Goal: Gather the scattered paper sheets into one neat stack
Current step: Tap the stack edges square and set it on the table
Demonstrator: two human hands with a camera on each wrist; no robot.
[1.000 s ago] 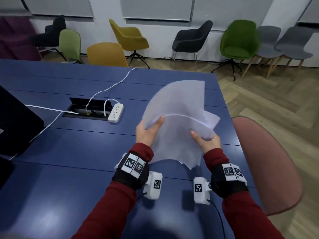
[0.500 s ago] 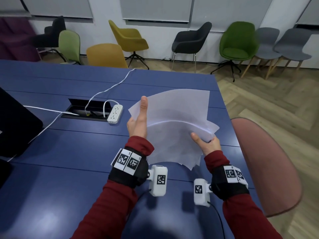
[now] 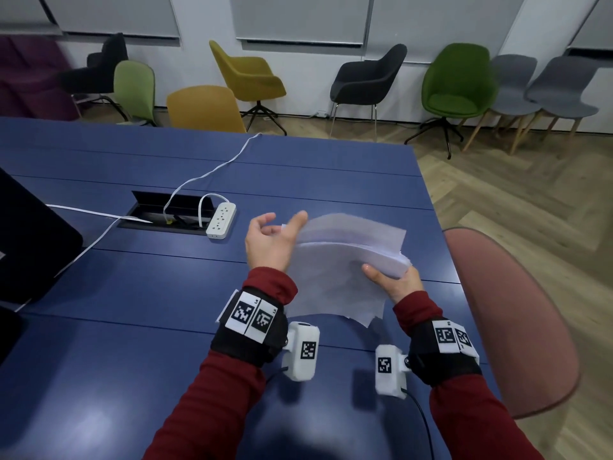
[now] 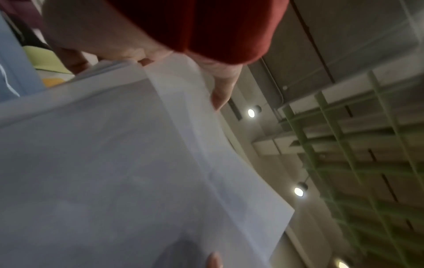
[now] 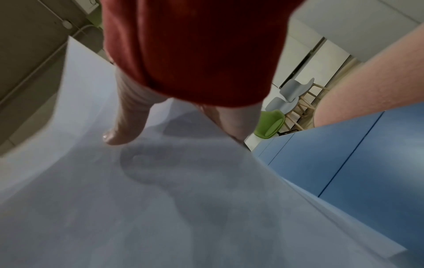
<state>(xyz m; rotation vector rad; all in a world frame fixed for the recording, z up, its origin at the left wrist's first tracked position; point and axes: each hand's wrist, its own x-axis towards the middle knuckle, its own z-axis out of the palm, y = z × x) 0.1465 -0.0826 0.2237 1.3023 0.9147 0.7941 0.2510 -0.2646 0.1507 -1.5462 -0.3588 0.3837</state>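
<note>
A bundle of white paper sheets [image 3: 345,260] hangs just above the blue table [image 3: 132,327], near its right edge, with corners uneven at the near side. My right hand [image 3: 391,280] grips the bundle's right near corner, thumb [image 5: 123,125] on top and the other fingers under the paper [image 5: 160,199]. My left hand [image 3: 282,224] is at the bundle's left edge with relaxed, spread fingers, its thumb [image 4: 222,90] lying along the top sheet [image 4: 114,163]. It does not clamp the paper.
A white power strip [image 3: 221,224] and its cables lie by an open cable box [image 3: 169,210] left of the paper. A dark screen [image 3: 30,247] stands at the far left. A pink chair [image 3: 510,313] sits against the table's right edge.
The sheets have swung down from upright to nearly flat over the table. My left hand released its pinch on the left edge and opened beside it. The right hand kept its hold.
</note>
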